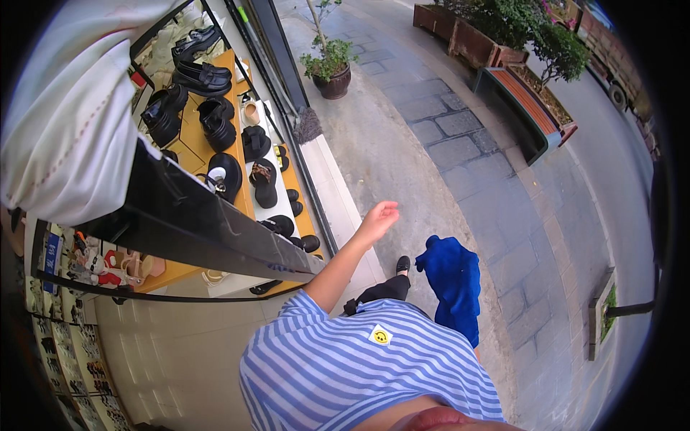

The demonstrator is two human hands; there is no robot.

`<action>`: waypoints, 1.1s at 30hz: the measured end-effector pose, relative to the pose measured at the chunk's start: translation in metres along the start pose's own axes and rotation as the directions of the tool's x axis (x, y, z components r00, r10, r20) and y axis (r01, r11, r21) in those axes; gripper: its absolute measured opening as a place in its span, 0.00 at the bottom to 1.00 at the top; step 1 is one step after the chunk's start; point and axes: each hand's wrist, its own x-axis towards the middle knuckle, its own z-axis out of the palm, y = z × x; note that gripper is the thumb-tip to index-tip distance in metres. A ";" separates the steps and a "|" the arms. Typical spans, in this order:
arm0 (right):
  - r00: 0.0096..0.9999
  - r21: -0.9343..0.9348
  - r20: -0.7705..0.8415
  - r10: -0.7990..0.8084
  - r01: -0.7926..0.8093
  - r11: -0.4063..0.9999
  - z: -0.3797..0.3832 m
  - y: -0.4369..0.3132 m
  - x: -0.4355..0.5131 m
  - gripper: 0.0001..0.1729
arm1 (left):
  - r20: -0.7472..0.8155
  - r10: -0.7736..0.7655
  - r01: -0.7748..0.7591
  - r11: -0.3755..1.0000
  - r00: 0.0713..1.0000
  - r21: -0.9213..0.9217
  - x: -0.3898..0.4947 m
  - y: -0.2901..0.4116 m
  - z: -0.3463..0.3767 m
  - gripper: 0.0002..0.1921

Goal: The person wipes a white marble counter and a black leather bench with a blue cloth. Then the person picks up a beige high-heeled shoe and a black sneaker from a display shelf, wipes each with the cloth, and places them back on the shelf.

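Observation:
My left hand is held out in front of my body, near the glass shop window, with its fingers loosely curled and nothing seen in them. A dark blue cloth hangs bunched at my right side. It covers my right forearm and hand, so only a sliver of skin shows at its lower edge. Whether the fingers grip the cloth cannot be seen. Below my left hand, one black shoe stands on the concrete pavement.
Behind the window, black shoes and sandals stand on a stepped display. A mop head rests by the door frame. Further ahead are a potted plant, a slatted bench and wooden planters. A truck is on the road.

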 end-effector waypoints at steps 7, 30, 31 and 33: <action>0.975 -0.066 0.065 -0.211 0.215 0.974 0.047 0.052 0.204 0.14 | -0.275 0.024 -0.073 0.982 0.961 -0.171 0.163 -0.016 -0.036 0.17; 0.547 0.018 0.257 -0.797 0.822 0.569 0.180 -0.074 0.795 0.20 | -0.962 -0.106 -0.262 0.949 0.253 -0.173 0.362 0.070 -0.220 0.14; 0.571 0.129 0.239 -0.785 0.783 0.609 0.189 -0.085 0.811 0.19 | -0.966 -0.114 -0.262 0.949 0.232 -0.174 0.372 0.074 -0.227 0.14; 0.629 0.273 0.272 -0.728 0.675 0.685 0.210 -0.101 0.836 0.16 | -0.971 -0.132 -0.276 0.943 0.198 -0.184 0.391 0.076 -0.243 0.14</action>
